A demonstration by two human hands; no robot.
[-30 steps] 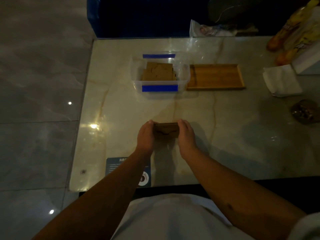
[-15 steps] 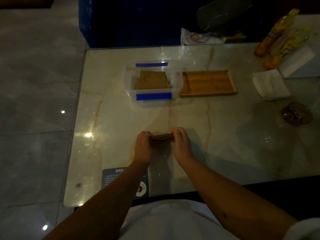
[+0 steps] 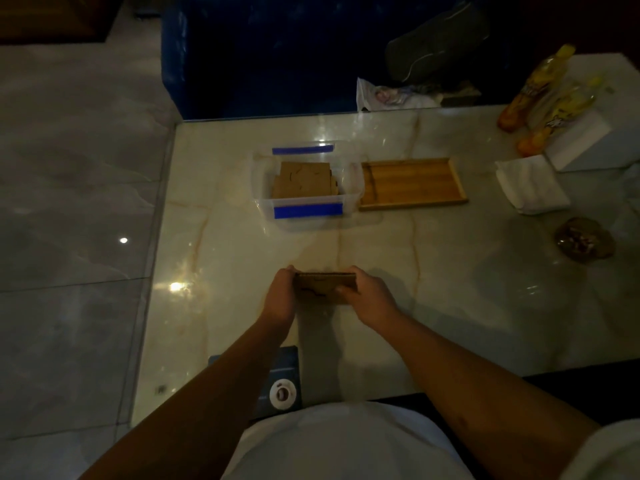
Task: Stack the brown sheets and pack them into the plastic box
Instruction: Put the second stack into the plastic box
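A small stack of brown sheets (image 3: 323, 285) is held between both hands just above the marble table's near middle. My left hand (image 3: 280, 296) grips its left end and my right hand (image 3: 369, 296) grips its right end, thumb on top. Farther back stands the clear plastic box (image 3: 349, 188) with blue tape strips, and more brown sheets (image 3: 304, 181) lie flat inside it.
A shallow wooden tray (image 3: 412, 181) sits right of the box. White napkins (image 3: 530, 185), yellow bottles (image 3: 540, 95), a white box (image 3: 588, 143) and a brown wrapped item (image 3: 583, 239) are at the far right. A blue card (image 3: 282, 382) lies at the table's near edge.
The stack was tipped edge-on half a second ago and now shows its top face again; both hands stay on its ends. The camera view has shifted, so the box appears lower.
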